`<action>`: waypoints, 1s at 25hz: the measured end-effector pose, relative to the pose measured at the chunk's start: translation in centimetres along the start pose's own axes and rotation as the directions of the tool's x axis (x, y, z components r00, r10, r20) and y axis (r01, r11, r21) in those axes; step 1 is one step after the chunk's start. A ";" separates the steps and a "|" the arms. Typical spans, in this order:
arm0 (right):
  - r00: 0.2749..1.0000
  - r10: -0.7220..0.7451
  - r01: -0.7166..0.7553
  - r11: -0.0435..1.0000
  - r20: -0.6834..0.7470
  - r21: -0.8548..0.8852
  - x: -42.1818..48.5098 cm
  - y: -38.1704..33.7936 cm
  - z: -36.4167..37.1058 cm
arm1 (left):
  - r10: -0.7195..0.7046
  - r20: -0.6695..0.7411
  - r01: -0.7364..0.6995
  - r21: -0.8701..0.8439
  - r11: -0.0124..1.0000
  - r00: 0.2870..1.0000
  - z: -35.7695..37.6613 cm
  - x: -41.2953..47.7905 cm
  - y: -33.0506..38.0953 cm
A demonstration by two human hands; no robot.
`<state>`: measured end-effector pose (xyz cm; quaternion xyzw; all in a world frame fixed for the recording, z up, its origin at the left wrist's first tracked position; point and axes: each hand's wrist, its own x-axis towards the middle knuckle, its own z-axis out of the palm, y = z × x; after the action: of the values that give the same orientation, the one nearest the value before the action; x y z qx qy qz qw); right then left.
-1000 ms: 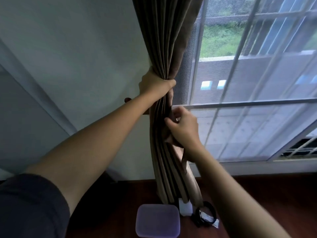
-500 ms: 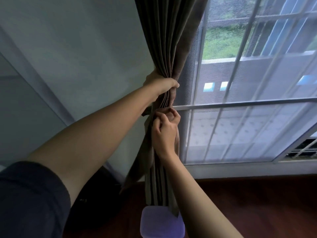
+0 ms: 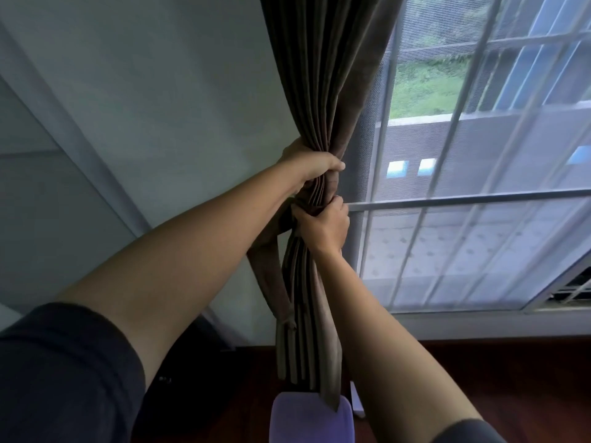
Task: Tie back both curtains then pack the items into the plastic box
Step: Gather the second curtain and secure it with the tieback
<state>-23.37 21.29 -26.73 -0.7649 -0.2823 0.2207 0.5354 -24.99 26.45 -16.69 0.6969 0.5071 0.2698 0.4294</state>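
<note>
A brown curtain (image 3: 323, 75) hangs at the left edge of the window, gathered into a tight bunch at mid height. My left hand (image 3: 311, 167) grips the bunch from the left. Just under it, my right hand (image 3: 323, 223) grips the gathered folds together with a matching brown tie-back strap (image 3: 271, 251), which loops down on the left side of the curtain. Below the curtain's hem, a plastic box with a purple lid (image 3: 307, 417) stands on the dark wooden floor. The other items are hidden behind my right arm.
The window (image 3: 463, 219) with a mesh screen and a horizontal metal bar (image 3: 447, 199) fills the right side. A pale wall (image 3: 144, 107) is on the left. A white sill (image 3: 479, 324) runs along the floor line.
My right hand has risen from the lower folds to just beneath my left hand and closed round the bunch and strap. The view has drifted right, hiding the items beside the box.
</note>
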 end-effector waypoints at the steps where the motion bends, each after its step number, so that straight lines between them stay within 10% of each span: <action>1: 1.000 -0.002 0.002 0.999 -0.009 -0.038 0.2 0.0 0.0 | 0.005 0.011 -0.005 -0.025 1.000 1.000 -0.1 0.0 -0.1; 7: 0.991 -0.129 0.122 0.976 -0.028 -0.178 1.1 1.0 -1.2 | 0.120 0.388 -0.070 -0.142 0.987 0.914 -4.0 -0.2 -2.4; 9: 0.986 -0.166 0.168 0.967 0.023 -0.194 1.1 1.3 -1.7 | 0.118 0.319 -0.035 -0.254 0.967 0.940 -5.3 -0.2 -5.5; 13: 0.980 -0.193 0.200 0.950 0.050 -0.241 0.8 1.6 -2.5 | 0.219 0.243 -0.278 0.242 0.930 0.945 -3.3 -1.0 -11.5; 19: 0.971 -0.233 0.240 0.934 0.056 -0.267 -0.3 2.2 -3.2 | 0.328 0.103 -0.343 0.303 0.889 0.939 -1.0 -0.2 -13.6; 25: 0.965 -0.248 0.261 0.932 0.083 -0.253 -0.4 2.4 -3.8 | 0.144 0.439 -0.232 0.155 0.960 0.887 -5.0 -0.1 -12.8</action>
<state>-20.79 17.76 -27.71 -0.7802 -0.4187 0.1292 0.4464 -35.18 29.46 -25.37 0.8249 0.3564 0.0997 0.4273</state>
